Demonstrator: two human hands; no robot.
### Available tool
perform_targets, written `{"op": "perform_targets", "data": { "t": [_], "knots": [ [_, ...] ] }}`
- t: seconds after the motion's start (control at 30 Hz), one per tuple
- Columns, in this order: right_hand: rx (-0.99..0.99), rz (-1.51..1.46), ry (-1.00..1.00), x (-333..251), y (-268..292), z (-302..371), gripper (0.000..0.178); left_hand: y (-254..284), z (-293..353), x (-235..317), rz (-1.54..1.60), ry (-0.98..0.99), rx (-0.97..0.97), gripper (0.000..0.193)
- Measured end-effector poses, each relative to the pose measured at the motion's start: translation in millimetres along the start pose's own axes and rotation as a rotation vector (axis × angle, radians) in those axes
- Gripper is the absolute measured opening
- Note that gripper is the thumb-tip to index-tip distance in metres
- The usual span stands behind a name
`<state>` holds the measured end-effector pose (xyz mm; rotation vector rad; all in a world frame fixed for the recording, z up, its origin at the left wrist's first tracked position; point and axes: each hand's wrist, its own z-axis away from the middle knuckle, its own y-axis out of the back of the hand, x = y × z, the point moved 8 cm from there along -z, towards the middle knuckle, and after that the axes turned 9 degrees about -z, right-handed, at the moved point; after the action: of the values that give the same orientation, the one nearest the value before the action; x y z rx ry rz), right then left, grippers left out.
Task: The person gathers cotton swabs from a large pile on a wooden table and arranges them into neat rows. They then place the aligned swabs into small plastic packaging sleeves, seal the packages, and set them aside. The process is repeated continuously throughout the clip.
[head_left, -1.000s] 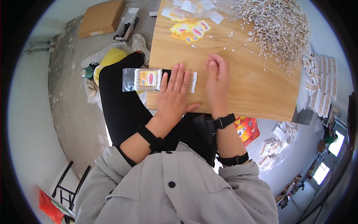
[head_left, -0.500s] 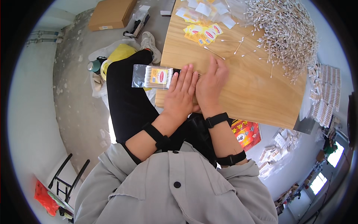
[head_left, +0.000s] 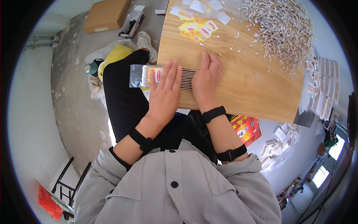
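Note:
A flat row of cotton swabs with a yellow label card lies across the table's left edge. Its left end sits in a clear plastic sleeve that sticks out past the edge. My left hand rests flat over the middle of the row, fingers stretched out and partly covering the label. At the row's right end, my right hand stands on its side against the swabs, its fingers loosely bent. The swabs' right tips are hidden by it.
More label cards and clear sleeves lie at the far side of the wooden table. A big heap of loose swabs covers the far right, with a few strays nearby. Packed bundles are stacked beyond the right edge.
My left hand has slid left and lifted its wrist away from my right hand, uncovering the dark-looking row of sticks between them. My right hand stays at the row's end.

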<state>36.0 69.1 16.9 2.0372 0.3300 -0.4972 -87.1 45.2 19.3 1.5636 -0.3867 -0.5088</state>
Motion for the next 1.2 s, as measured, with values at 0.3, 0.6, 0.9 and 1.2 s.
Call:
{"op": "perform_targets", "data": {
  "t": [0.3, 0.6, 0.9, 1.2],
  "knots": [
    [0.007, -0.097, -0.103, 13.7, 0.6, 5.4, 0.034, -15.9, 1.9, 22.2, 0.203, -0.062, -0.095, 0.106],
    [-0.036, 0.030, -0.034, 5.3, -11.4, 0.7, 0.037, 18.0, 5.4, -12.4, 0.408, -0.047, -0.046, 0.088],
    [-0.022, 0.062, -0.023, -2.4, -8.3, -3.6, 0.034, -83.4, 27.3, -147.7, 1.364, 0.869, 0.058, 0.044],
    [-0.012, 0.075, -0.020, -5.2, -17.2, -0.5, 0.034, -118.6, 16.0, -117.0, 1.831, 0.923, 0.062, 0.035]
  ]
}}
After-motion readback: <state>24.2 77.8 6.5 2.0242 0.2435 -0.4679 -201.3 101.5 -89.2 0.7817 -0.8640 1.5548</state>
